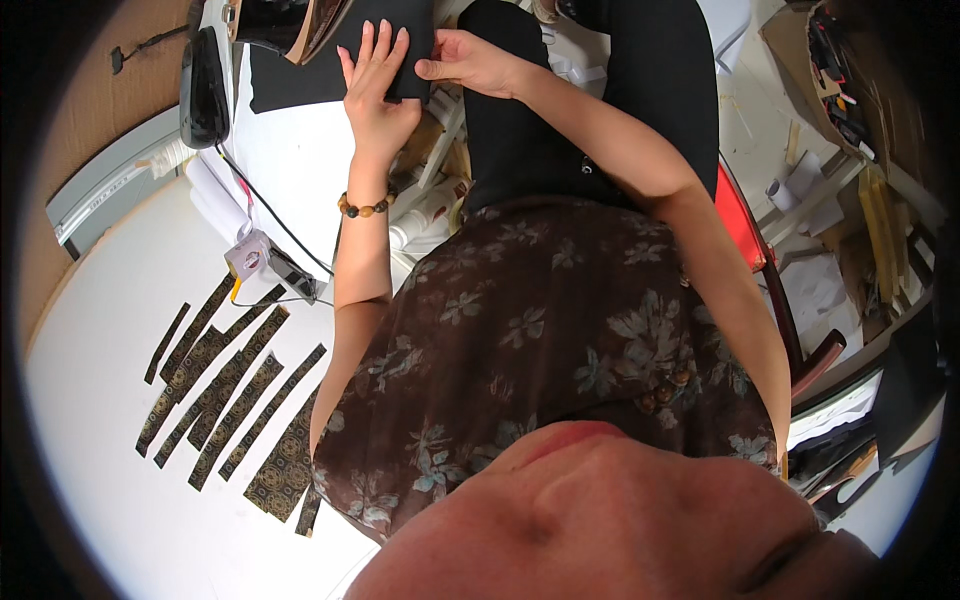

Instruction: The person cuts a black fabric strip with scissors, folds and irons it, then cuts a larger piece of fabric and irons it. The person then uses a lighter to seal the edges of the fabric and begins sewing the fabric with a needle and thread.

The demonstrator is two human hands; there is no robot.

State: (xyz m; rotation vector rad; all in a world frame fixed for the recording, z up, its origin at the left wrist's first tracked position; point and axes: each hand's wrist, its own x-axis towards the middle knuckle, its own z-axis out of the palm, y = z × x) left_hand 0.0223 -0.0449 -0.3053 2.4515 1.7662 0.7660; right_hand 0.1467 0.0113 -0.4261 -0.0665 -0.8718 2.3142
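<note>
A black sheet [300,88], cloth or thin leather, lies on the white table near the top of the view. My left hand [378,85] rests flat on it with fingers stretched out and a beaded bracelet [366,206] on the wrist. At the sheet's right edge, my right hand [478,64] has its thumb and fingers closed on the margin; the fingertips are partly hidden. Just left of my left hand stands a glossy dark object [290,28] with a tan edge, cut off by the frame.
Several dark gold-patterned strips [235,385] lie on the white tabletop [100,300] at left. A small box [250,255] and a black cable [275,215] sit above them. To the right are a red chair [738,220] and a cardboard box [800,50] of odds and ends.
</note>
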